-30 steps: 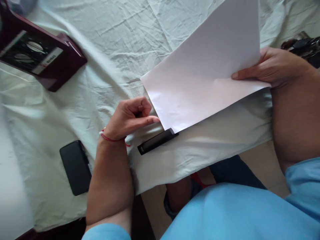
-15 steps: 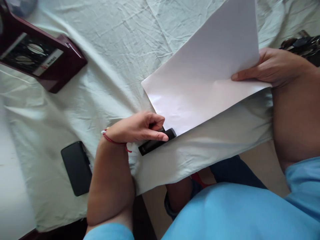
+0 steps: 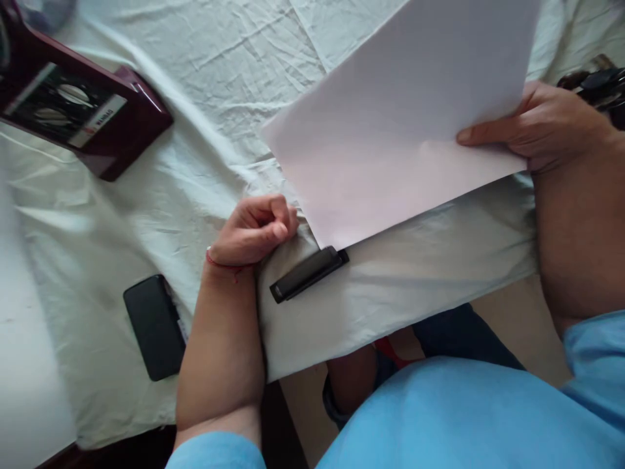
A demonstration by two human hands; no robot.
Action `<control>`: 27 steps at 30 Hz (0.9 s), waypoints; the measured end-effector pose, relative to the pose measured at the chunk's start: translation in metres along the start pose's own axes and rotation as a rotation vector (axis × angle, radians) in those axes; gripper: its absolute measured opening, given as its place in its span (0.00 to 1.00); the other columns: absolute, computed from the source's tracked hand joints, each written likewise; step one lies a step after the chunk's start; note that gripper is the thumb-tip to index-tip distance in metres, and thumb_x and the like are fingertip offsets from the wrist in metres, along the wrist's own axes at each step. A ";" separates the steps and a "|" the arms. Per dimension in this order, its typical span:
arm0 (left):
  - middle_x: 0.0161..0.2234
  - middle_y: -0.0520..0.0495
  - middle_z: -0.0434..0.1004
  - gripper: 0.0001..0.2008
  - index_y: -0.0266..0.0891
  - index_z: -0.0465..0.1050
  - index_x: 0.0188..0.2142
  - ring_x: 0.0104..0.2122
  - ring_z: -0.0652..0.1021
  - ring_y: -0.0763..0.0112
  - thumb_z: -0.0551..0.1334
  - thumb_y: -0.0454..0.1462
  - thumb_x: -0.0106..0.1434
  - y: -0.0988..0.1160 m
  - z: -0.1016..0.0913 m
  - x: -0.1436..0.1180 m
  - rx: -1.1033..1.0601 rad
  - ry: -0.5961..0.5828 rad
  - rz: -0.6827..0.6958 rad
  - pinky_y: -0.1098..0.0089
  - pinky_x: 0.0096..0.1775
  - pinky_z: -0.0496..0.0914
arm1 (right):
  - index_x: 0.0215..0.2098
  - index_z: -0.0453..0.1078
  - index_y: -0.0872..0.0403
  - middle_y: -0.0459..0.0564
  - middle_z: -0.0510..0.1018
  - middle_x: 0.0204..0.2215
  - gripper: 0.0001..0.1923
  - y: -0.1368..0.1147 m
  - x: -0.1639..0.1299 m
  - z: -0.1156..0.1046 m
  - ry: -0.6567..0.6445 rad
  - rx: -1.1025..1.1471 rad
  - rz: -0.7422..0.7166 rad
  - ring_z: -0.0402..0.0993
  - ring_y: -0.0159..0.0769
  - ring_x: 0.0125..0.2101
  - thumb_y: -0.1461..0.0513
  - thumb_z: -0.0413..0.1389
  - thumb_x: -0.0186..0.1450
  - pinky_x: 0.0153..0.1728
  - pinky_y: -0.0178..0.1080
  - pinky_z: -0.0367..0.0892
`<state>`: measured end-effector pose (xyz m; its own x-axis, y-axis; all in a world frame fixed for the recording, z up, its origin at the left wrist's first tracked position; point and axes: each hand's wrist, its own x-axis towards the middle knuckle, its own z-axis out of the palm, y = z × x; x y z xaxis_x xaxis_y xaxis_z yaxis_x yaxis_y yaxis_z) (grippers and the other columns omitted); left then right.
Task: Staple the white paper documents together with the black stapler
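While my right hand [image 3: 541, 124] pinches the right edge of a white sheet of paper [image 3: 400, 117], thumb on top and fingers beneath, the sheet hangs tilted above the table, plain and unmarked, its near corner low over the cloth. My left hand [image 3: 256, 228] rests on the pale wrinkled tablecloth [image 3: 219, 98] with its fingers curled in on nothing, just left of that low corner. A slim black bar-shaped object [image 3: 307, 273] lies just near of my left hand, its far end tucked under the paper's corner. Further left a black phone [image 3: 155, 326] lies flat beside my forearm. At the far left sits a dark red box [image 3: 83, 117] with a label. Something dark [image 3: 598, 85] shows behind my right hand, too hidden to identify.
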<state>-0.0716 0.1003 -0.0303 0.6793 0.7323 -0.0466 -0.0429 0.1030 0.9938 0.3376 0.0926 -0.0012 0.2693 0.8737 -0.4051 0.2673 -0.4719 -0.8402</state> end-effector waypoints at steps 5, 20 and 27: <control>0.31 0.53 0.69 0.18 0.45 0.70 0.33 0.24 0.66 0.79 0.75 0.49 0.68 -0.022 -0.002 0.011 -0.065 0.502 0.241 0.72 0.24 0.57 | 0.42 0.84 0.51 0.47 0.84 0.55 0.17 0.005 0.009 0.008 0.105 0.188 -0.094 0.80 0.45 0.60 0.69 0.76 0.55 0.61 0.42 0.78; 0.23 0.57 0.64 0.24 0.43 0.68 0.29 0.21 0.62 0.79 0.79 0.50 0.63 -0.028 0.004 0.010 0.237 0.510 0.149 0.71 0.21 0.56 | 0.42 0.84 0.44 0.42 0.80 0.61 0.22 0.017 0.013 0.019 -0.046 0.228 -0.275 0.73 0.49 0.68 0.57 0.79 0.49 0.65 0.43 0.76; 0.22 0.55 0.64 0.29 0.42 0.68 0.27 0.21 0.64 0.77 0.76 0.60 0.63 -0.028 0.005 0.009 0.299 0.536 0.143 0.71 0.22 0.59 | 0.40 0.84 0.46 0.41 0.82 0.57 0.22 0.017 0.017 0.020 0.053 0.206 -0.241 0.75 0.50 0.65 0.59 0.80 0.47 0.61 0.42 0.78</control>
<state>-0.0606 0.1008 -0.0581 0.2173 0.9685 0.1216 0.1528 -0.1568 0.9757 0.3287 0.1019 -0.0301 0.2703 0.9475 -0.1708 0.1381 -0.2138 -0.9671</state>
